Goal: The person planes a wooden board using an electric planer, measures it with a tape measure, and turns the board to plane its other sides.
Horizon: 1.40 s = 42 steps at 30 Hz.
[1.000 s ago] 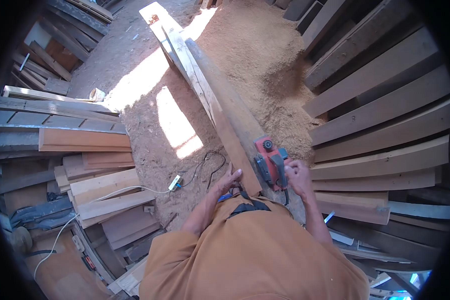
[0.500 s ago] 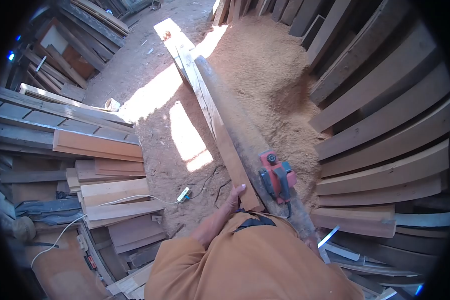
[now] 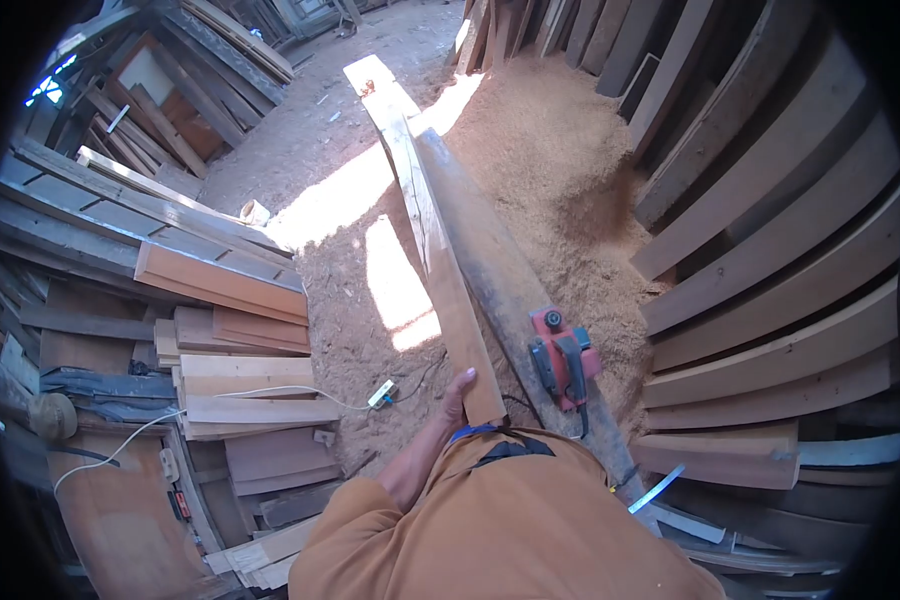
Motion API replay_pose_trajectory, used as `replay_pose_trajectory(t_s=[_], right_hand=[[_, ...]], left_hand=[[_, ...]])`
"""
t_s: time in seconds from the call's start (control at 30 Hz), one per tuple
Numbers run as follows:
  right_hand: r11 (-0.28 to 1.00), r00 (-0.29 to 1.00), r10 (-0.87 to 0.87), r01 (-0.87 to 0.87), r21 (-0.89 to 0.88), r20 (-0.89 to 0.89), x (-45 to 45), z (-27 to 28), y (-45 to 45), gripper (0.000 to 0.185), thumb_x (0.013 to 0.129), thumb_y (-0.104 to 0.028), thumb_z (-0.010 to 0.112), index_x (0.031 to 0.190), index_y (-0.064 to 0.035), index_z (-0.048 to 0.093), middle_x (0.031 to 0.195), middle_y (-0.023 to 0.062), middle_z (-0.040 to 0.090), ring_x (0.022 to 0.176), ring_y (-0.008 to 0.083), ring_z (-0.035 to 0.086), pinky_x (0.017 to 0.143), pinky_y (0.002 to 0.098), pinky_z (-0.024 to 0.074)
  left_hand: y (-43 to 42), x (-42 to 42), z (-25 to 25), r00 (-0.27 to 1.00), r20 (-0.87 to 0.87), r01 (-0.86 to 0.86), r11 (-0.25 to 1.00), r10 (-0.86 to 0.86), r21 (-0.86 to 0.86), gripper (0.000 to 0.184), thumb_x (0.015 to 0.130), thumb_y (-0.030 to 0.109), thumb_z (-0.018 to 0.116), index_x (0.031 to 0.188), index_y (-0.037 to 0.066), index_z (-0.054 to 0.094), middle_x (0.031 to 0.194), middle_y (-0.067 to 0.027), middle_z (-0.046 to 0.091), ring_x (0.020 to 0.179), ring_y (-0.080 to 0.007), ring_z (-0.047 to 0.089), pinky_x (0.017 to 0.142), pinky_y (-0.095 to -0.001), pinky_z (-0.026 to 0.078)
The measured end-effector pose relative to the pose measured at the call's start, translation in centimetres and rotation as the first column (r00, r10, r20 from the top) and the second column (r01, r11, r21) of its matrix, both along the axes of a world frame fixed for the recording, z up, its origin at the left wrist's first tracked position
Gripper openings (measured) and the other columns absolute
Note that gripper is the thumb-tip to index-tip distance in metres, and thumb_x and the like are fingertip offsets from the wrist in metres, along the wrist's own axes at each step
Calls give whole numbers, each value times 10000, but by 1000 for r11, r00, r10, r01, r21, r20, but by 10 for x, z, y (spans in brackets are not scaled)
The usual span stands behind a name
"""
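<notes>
My left hand grips the near end of a long wooden plank, with the thumb along its left edge and the other fingers mostly hidden. The plank runs away from my waist, its far part pale and cracked in sunlight. On the dusty bench board to its right rests a red electric planer, with neither hand on it. A dark gap separates the plank's near end from the bench board. My right hand does not show; my body and sleeve cover that side.
Stacked boards lie at left, crossed by a white cord to a power socket. Sawdust is heaped beyond the bench. Many boards lean along the right. A bright strip lies near my right side.
The plank's near end has shifted left, away from the bench board, with my left hand on it. My right hand, partly visible before, is out of sight. The view has shifted slightly.
</notes>
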State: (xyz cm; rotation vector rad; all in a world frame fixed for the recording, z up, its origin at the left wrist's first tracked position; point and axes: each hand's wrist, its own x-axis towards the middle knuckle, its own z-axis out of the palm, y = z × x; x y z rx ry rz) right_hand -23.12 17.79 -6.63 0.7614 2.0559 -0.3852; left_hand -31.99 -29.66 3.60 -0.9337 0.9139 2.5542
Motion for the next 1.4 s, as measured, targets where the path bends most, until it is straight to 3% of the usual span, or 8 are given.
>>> replay_pose_trajectory(t_s=[0.33,0.37,0.47,0.57,0.77,0.97,1.1,1.4], right_hand=[[835,920,-385,317,-450,-66,-35,17,21,653,842,-228,713,1384,-87,378,1083,185,631,885,258,666,627,431,551],[826,922,-385,322,-462,-46,-59,9,23,504,818,-172,723,1242,-103,459,947,76,618,748,185,627,510,336,494],[530,772,-626,317,-786,-112,-115,52,-7,469,807,-106,688,1233,-67,495,955,89,637,798,197,655,592,391,536],[117,735,-676,191,-974,63,-169,86,-55,460,824,-147,701,1246,-81,533,990,84,668,757,207,649,635,391,548],[-175,821,-479,257,-950,310,-236,162,-179,459,927,-371,703,1285,-108,588,1104,86,689,756,198,646,701,370,567],[111,957,-288,20,-994,-13,-263,161,-267,478,968,-463,639,1296,-119,583,1070,52,687,835,102,627,694,312,531],[254,973,-219,-18,-967,-76,-262,169,-297,473,1008,-409,587,1318,-52,578,1033,81,712,870,135,662,697,272,541],[146,930,-367,73,-987,14,-278,173,-335,414,1026,-373,549,1243,-22,582,1029,96,694,850,147,655,763,303,543]], left_hand=[[-29,15,40,999,-49,-2,995,-3,-104,704,813,507,729,1317,56,536,1091,-124,645,1003,-256,661,887,-438,564],[-34,17,47,999,-55,-3,995,-3,-98,719,816,508,725,1331,47,526,1100,-129,645,1013,-256,662,895,-437,564],[-52,21,78,992,-123,-5,997,-4,-78,724,847,478,715,1376,35,495,1149,-149,647,1059,-273,672,924,-446,573],[-68,25,104,985,-173,20,1000,-24,-21,716,872,466,703,1395,31,480,1177,-160,643,1084,-283,675,936,-448,580],[-71,19,129,988,-137,57,993,-71,-100,731,880,525,688,1380,33,484,1161,-149,627,1077,-262,657,941,-443,562],[-80,3,120,993,-60,95,985,-105,-146,709,893,561,673,1347,46,498,1119,-124,619,1052,-236,641,931,-427,550],[-94,-13,113,990,-52,124,981,-134,-152,726,902,566,660,1377,51,470,1145,-123,609,1081,-235,634,944,-427,550],[-123,-29,85,950,-78,299,953,-302,-51,954,863,720,635,1506,65,375,1381,-159,532,1311,-292,515,1116,-483,422]])
